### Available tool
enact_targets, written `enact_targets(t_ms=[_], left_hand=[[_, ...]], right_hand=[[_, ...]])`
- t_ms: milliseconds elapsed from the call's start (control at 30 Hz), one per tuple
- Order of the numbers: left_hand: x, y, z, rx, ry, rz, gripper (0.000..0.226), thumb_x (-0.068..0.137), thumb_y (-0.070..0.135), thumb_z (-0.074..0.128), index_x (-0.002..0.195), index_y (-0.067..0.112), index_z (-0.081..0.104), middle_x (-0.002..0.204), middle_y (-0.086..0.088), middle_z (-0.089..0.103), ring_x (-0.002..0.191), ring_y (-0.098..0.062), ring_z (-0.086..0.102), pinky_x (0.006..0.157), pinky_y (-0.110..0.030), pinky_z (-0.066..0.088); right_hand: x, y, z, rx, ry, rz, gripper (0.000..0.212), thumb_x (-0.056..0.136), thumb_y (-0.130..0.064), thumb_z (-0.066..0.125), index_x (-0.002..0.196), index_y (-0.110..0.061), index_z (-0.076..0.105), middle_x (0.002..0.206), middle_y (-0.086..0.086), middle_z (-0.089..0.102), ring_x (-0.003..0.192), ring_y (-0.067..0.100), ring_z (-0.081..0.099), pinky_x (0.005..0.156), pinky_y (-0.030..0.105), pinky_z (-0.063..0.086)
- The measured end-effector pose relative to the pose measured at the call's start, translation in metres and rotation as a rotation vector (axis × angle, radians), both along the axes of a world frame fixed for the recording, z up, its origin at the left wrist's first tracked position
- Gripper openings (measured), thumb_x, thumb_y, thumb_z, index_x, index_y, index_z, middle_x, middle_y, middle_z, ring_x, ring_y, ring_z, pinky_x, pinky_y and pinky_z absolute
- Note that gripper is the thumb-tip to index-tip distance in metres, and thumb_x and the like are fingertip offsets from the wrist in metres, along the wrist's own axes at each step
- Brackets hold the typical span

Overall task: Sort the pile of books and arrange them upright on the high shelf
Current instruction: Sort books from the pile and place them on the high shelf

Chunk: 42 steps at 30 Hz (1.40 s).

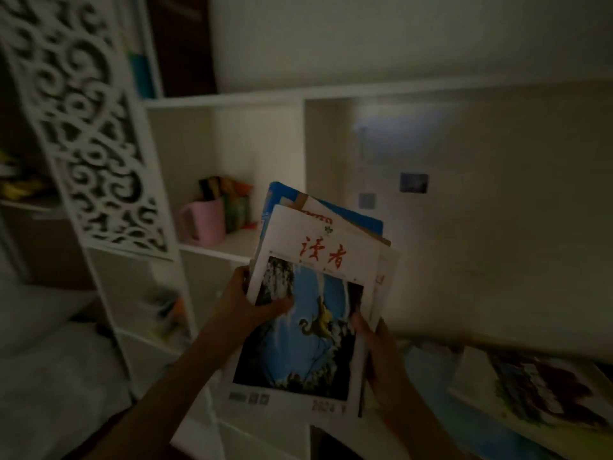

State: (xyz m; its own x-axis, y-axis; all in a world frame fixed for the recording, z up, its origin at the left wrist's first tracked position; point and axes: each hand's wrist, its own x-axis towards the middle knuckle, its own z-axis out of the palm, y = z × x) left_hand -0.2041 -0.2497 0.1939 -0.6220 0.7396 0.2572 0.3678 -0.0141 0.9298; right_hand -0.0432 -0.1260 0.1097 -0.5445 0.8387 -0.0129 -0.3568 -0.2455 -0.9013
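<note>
Both hands hold a small stack of magazines (318,293) out in front of a white shelf unit (232,101), in dim light. The left hand (252,303) grips the stack's left edge, thumb lying across the top cover, fingers hidden behind. The right hand (371,330) holds the right edge lower down, thumb on the cover, the rest of it behind the pages.

The top magazine has a white cover with red characters and a blue picture; at least two more sit behind it, fanned out of line, a blue one (351,214) poking out at the top. More books (530,386) lie flat at lower right, on a surface too dark to identify.

These look thin, light and floppy, with glossy covers that probably slide on each other. Held only by the edges, the stack may sag or shed a copy. A safer hold would be one hand under the bottom edge and the other pinching the spine side, after squaring the edges together.

One compartment already holds a pink mug (202,220) and some colourful packets (232,204). Standing upright, such limp magazines will likely need a side wall or neighbours to lean on.
</note>
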Motion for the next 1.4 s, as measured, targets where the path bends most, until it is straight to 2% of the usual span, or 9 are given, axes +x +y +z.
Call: enact_targets(t_ms=[67, 200, 433, 600, 733, 900, 1133, 1267, 1400], left_hand=[[-0.014, -0.02, 0.019, 0.079, 0.032, 0.113, 0.055, 0.065, 0.018, 0.082, 0.107, 0.02, 0.046, 0.09, 0.01, 0.059, 0.076, 0.0, 0.058, 0.054, -0.012, 0.048], [-0.044, -0.041, 0.067, 0.276, 0.061, 0.248, 0.059, 0.064, 0.017, 0.082, 0.112, 0.02, 0.048, 0.092, 0.012, 0.062, 0.075, 0.003, 0.06, 0.052, -0.009, 0.049], [-0.116, -0.023, 0.181, 0.633, 0.116, 0.311, 0.062, 0.063, 0.024, 0.079, 0.117, 0.017, 0.049, 0.103, 0.006, 0.065, 0.087, -0.008, 0.066, 0.064, -0.018, 0.057], [-0.185, 0.013, 0.261, 0.783, 0.243, 0.396, 0.056, 0.07, 0.029, 0.079, 0.115, 0.015, 0.048, 0.097, 0.008, 0.061, 0.083, -0.005, 0.061, 0.058, -0.016, 0.052], [-0.226, 0.048, 0.31, 0.798, 0.327, 0.486, 0.051, 0.073, 0.036, 0.076, 0.104, 0.02, 0.04, 0.086, 0.012, 0.052, 0.071, -0.004, 0.054, 0.057, -0.018, 0.045], [-0.268, 0.1, 0.32, 0.736, 0.37, 0.605, 0.05, 0.076, 0.039, 0.072, 0.101, 0.021, 0.033, 0.099, 0.002, 0.055, 0.083, -0.016, 0.058, 0.068, -0.033, 0.053], [-0.313, 0.161, 0.327, 0.645, 0.438, 0.763, 0.051, 0.079, 0.04, 0.069, 0.113, 0.016, 0.038, 0.113, -0.004, 0.059, 0.09, -0.016, 0.06, 0.056, -0.015, 0.039], [-0.334, 0.187, 0.333, 0.528, 0.602, 0.844, 0.06, 0.08, 0.042, 0.067, 0.122, 0.012, 0.037, 0.121, -0.009, 0.052, 0.108, -0.022, 0.053, 0.081, -0.03, 0.046], [-0.342, 0.188, 0.33, 0.594, 0.676, 0.686, 0.071, 0.091, 0.056, 0.038, 0.146, 0.016, 0.014, 0.145, -0.01, 0.023, 0.134, -0.024, 0.021, 0.111, -0.039, 0.018]], right_hand=[[-0.024, -0.009, 0.029, 0.066, 0.034, 0.005, 0.039, 0.083, -0.027, 0.062, 0.118, -0.012, 0.06, 0.103, 0.009, 0.072, 0.093, 0.026, 0.069, 0.078, 0.04, 0.057], [-0.072, -0.01, 0.104, 0.235, 0.115, 0.051, 0.054, 0.075, -0.04, 0.071, 0.121, -0.015, 0.059, 0.112, 0.01, 0.068, 0.103, 0.028, 0.065, 0.092, 0.049, 0.051], [-0.159, 0.016, 0.267, 0.763, 0.28, -0.044, 0.036, 0.092, -0.025, 0.057, 0.125, -0.025, 0.044, 0.101, -0.016, 0.063, 0.08, -0.006, 0.066, 0.059, 0.011, 0.05], [-0.238, 0.051, 0.379, 0.996, 0.31, -0.069, 0.046, 0.094, -0.022, 0.055, 0.135, -0.028, 0.036, 0.106, -0.017, 0.058, 0.089, -0.005, 0.059, 0.077, 0.016, 0.051], [-0.29, 0.086, 0.439, 1.026, 0.364, -0.005, 0.037, 0.094, -0.011, 0.053, 0.128, -0.022, 0.044, 0.11, -0.005, 0.061, 0.093, 0.005, 0.061, 0.074, 0.014, 0.052], [-0.351, 0.145, 0.465, 1.012, 0.231, 0.061, 0.045, 0.092, -0.017, 0.058, 0.134, -0.022, 0.044, 0.12, 0.004, 0.063, 0.104, 0.021, 0.063, 0.088, 0.04, 0.052], [-0.42, 0.179, 0.471, 0.941, 0.194, -0.032, 0.03, 0.092, -0.004, 0.052, 0.122, -0.008, 0.056, 0.109, 0.011, 0.065, 0.096, 0.024, 0.064, 0.082, 0.035, 0.054], [-0.452, 0.19, 0.454, 1.052, -0.489, -0.269, 0.092, 0.082, -0.047, 0.066, 0.148, -0.013, 0.012, 0.145, 0.017, 0.028, 0.13, 0.034, 0.035, 0.105, 0.041, 0.037], [-0.452, 0.176, 0.443, 1.276, -0.39, -0.08, 0.063, 0.092, -0.021, 0.059, 0.144, -0.009, 0.026, 0.143, 0.018, 0.039, 0.128, 0.031, 0.042, 0.103, 0.034, 0.039]])
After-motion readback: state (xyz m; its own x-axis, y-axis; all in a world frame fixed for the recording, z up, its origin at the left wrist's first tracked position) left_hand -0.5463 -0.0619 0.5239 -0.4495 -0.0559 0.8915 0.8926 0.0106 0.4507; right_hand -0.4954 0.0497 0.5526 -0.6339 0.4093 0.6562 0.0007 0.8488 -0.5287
